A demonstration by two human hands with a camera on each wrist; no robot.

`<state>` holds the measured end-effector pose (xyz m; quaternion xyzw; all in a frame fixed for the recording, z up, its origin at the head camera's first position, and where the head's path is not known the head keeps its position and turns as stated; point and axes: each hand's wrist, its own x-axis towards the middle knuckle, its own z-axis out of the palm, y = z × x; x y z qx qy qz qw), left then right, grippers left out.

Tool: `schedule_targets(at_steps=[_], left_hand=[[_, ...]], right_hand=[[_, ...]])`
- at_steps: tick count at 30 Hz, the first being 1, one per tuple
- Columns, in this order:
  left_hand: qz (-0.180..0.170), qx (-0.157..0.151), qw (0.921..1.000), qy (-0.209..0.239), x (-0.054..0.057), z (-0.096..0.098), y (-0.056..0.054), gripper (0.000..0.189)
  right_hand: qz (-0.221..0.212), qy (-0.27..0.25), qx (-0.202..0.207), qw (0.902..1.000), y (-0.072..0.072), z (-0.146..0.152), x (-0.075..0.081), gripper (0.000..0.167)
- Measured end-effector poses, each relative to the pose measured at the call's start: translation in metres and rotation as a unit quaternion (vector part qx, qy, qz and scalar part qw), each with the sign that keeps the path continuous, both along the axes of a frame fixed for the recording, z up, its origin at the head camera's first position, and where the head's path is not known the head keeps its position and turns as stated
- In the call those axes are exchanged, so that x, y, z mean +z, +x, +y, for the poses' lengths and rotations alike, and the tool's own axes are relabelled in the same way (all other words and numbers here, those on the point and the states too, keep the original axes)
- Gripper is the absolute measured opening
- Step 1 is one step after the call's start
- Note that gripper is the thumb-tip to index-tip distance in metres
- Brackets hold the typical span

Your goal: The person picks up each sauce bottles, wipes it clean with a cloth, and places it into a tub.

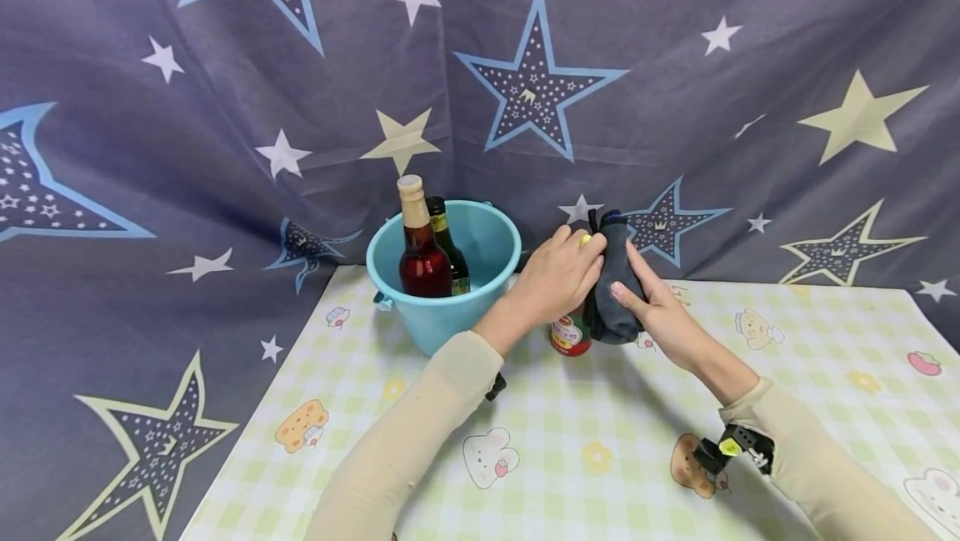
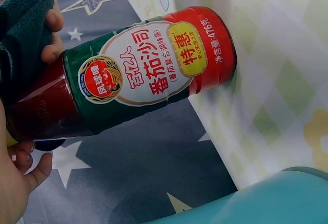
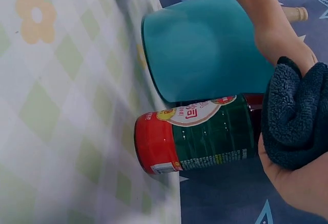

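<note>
A ketchup bottle [image 2: 138, 75] with a red and green label has its base right at the tablecloth. My left hand [image 1: 558, 270] grips it near the top, where a bit of yellow shows at the fingers. In my right hand [image 1: 660, 299] is a bunched dark blue-grey cloth [image 1: 617, 283], pressed against the bottle's upper part. The right wrist view shows the cloth [image 3: 294, 116] wrapped over that end, hiding the bottle's top, while the label [image 3: 210, 131] below stays uncovered.
Left of the hands stands a light blue bucket [image 1: 450, 308]. Inside it lean a red-brown bottle [image 1: 423, 262] with a cream top and a dark green bottle [image 1: 448, 245]. A checked tablecloth [image 1: 555, 408] covers the table, and a starry curtain [image 1: 660, 107] hangs behind.
</note>
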<state>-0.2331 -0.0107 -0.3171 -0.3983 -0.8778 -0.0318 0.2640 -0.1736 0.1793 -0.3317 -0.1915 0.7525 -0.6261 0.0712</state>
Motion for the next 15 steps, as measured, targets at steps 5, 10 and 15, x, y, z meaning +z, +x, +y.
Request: schedule_targets(at_steps=[5, 10, 15], left_hand=[[0.004, -0.003, 1.0000, -0.002, 0.0004, -0.0003, -0.0001, 0.024], [-0.005, -0.007, 1.0000, -0.004, 0.0010, 0.0000, 0.0004, 0.024], [-0.006, -0.007, 0.9999, -0.007, 0.0018, 0.0002, 0.0005, 0.023]], right_hand=[[0.003, 0.012, -0.009, 0.9999, 0.0025, -0.0015, 0.0008, 0.072], [0.032, 0.088, -0.038, 0.9949, 0.0054, 0.0007, -0.0010, 0.072], [0.061, 0.150, -0.055, 0.9853, 0.0063, 0.0022, -0.0055, 0.072]])
